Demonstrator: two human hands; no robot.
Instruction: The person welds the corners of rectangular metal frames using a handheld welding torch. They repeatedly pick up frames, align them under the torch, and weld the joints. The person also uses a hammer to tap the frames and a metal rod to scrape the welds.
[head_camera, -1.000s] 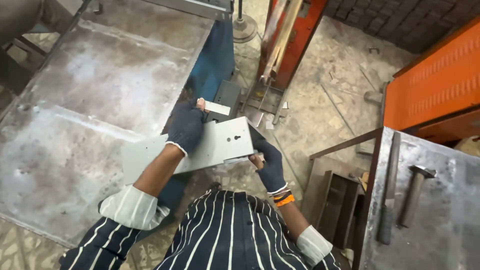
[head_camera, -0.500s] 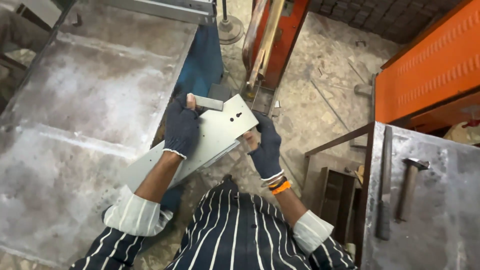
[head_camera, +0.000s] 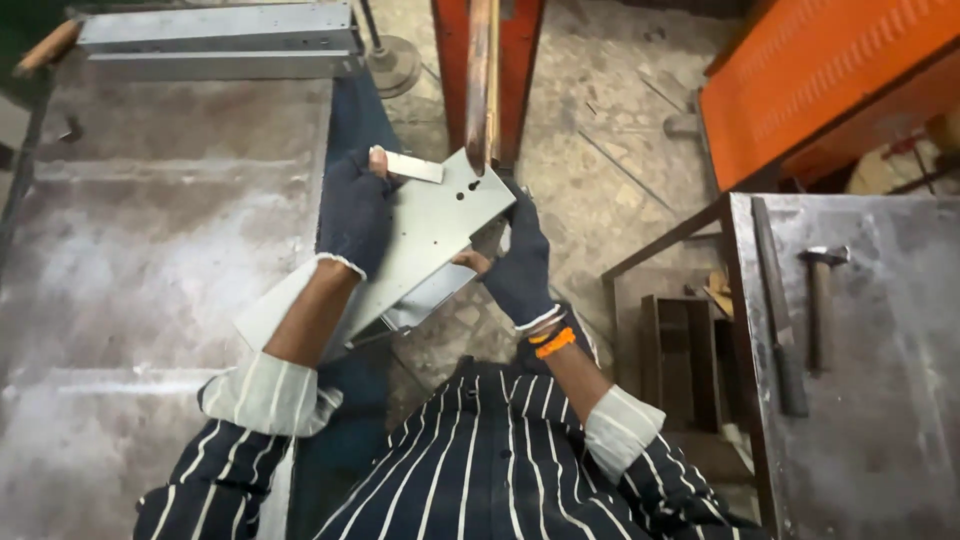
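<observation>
your gloved left hand (head_camera: 352, 215) and right hand (head_camera: 520, 265) both clamp the grey sheet-metal panel (head_camera: 425, 235), tilted between the benches; it looks stiff, light, sharp-edged, so grip its long edges.

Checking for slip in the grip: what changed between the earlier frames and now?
The grey metal plate tilted more steeply, its far end swinging up toward the red post. The left hand and right hand, both in dark gloves, rose with it. Nothing was let go or newly grasped. Unchanged: both hands grip the plate, the hammer and file lie on the right bench.
</observation>
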